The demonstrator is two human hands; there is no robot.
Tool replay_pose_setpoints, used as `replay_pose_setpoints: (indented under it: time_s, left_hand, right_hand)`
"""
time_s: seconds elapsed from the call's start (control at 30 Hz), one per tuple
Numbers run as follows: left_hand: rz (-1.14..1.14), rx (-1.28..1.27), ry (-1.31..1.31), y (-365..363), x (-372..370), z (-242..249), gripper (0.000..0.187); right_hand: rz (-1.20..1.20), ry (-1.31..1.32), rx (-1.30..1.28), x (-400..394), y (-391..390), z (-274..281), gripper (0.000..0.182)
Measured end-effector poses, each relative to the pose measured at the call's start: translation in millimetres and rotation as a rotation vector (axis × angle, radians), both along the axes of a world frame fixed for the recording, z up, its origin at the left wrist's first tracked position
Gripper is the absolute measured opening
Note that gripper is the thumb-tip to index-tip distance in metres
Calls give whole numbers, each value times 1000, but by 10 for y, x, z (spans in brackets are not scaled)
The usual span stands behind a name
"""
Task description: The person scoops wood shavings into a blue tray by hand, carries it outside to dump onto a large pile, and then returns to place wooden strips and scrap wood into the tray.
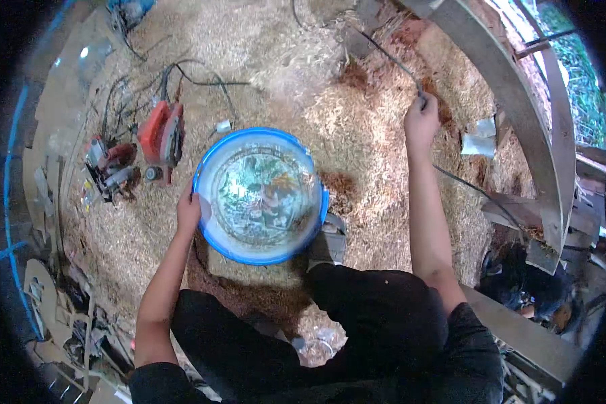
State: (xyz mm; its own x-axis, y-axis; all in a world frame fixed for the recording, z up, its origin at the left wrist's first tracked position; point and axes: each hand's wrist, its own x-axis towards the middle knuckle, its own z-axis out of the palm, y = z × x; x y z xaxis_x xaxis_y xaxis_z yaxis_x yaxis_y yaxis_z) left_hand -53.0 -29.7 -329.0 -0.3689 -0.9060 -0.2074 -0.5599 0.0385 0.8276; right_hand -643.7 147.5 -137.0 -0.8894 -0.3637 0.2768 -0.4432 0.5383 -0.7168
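A round basin (265, 261) with a blue rim and a pale, patterned inside sits in front of my knees. My left hand (189, 211) grips its left rim, thumb on the upper edge. Off to the right, my right hand (422, 122) is raised above the sawdust, fingers closed around a black cable (394, 62). The cable comes from the upper middle and shows again below my wrist, running toward the lower right.
Wood shavings (377, 202) cover the ground. A red power tool (161, 133) and a circular-saw-like tool (111, 165) lie at left among cords. A curved wooden beam (518, 87) stands at right, near a pale scrap (479, 138). Dark items (532, 289) lie at lower right.
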Motion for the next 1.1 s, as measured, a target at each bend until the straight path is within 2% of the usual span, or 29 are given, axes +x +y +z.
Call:
replay_pose_setpoints:
  time_s: [0.03, 0.07, 0.13, 0.2, 0.27, 0.33, 0.37, 0.4, 0.43, 0.47, 0.5, 0.53, 0.57, 0.6, 0.63, 0.67, 0.73, 0.8, 0.83, 0.87, 0.93, 0.97, 1.0, 1.07, 1.1]
  left_hand:
    - [-15, -1, -24, 35, -2, -15, 52]
    - [-30, -2, -47, 72, -18, -19, 53]
    - [-17, -21, -127, 41, -149, 16, 53]
    - [5, -33, -213, -72, -235, 4, 53]
    - [-43, -239, -210, -215, -230, -113, 53]
    - [-67, -240, -162, -196, -255, 301, 51]
    - [-85, -239, -108, -177, -284, 483, 50]
    - [-91, -240, -114, -215, -261, 518, 50]
    - [-70, -132, -12, -282, -210, 549, 49]
    - [-50, -19, 87, -305, -156, 561, 48]
    - [-59, -72, 83, -195, -238, 877, 47]
    - [-67, -69, 75, -147, -271, 959, 47]
    - [-29, -51, 207, -128, -290, 1007, 47]
    - [10, -32, 338, -120, -283, 1037, 47]
    - [19, 124, 380, -104, -285, 1141, 56]
    - [19, 125, 380, -100, -312, 1077, 56]
    - [139, 328, 775, -93, -428, 792, 71]
    - [57, 290, 738, -110, -437, 656, 75]
    - [-16, 242, 702, -135, -431, 610, 79]
    - [-25, 251, 703, -219, -416, 586, 79]
    - [-17, 118, 642, -399, -349, 665, 77]
    - [-71, 2, 509, -453, -304, 737, 72]
    - [-73, 10, 510, -536, -252, 614, 72]
    - [-234, -61, 354, -676, -199, 269, 68]
    - [-254, -141, 288, -664, -210, 257, 61]
  right_hand:
    - [-54, -21, 263, -36, 151, -115, 33]
    - [-62, -14, 252, -33, 298, -258, 33]
    - [133, 363, 298, 36, 568, -428, 41]
    - [157, 417, 275, 244, 751, -470, 42]
    - [368, 658, 188, 435, 904, -581, 44]
    - [546, 400, 95, 720, 1072, -709, 45]
    - [541, 394, 93, 857, 1168, -788, 45]
    - [582, 315, 100, 997, 1259, -859, 44]
    - [623, 235, 105, 1113, 1324, -894, 43]
    - [617, 226, 105, 1217, 1394, -924, 43]
    - [589, 248, 108, 1318, 1450, -938, 46]
    - [562, 271, 112, 1391, 1495, -946, 49]
    - [524, 303, 130, 1396, 1552, -1090, 59]
    - [518, 293, 131, 1422, 1584, -1132, 59]
    - [469, 286, 168, 1452, 1608, -1168, 62]
    - [426, 288, 204, 1423, 1600, -1193, 66]
    - [384, 263, 243, 1414, 1623, -1162, 73]
    - [329, 223, 285, 1437, 1677, -1169, 79]
    - [328, 218, 305, 1419, 1665, -1201, 88]
    - [317, 217, 312, 1407, 1664, -1229, 88]
    - [367, 248, 303, 1423, 1592, -1220, 92]
    - [369, 253, 298, 1412, 1558, -1228, 99]
    - [366, 252, 305, 1426, 1560, -1218, 99]
    - [343, 204, 377, 1428, 1594, -1166, 105]
    - [345, 173, 406, 1442, 1628, -1229, 114]
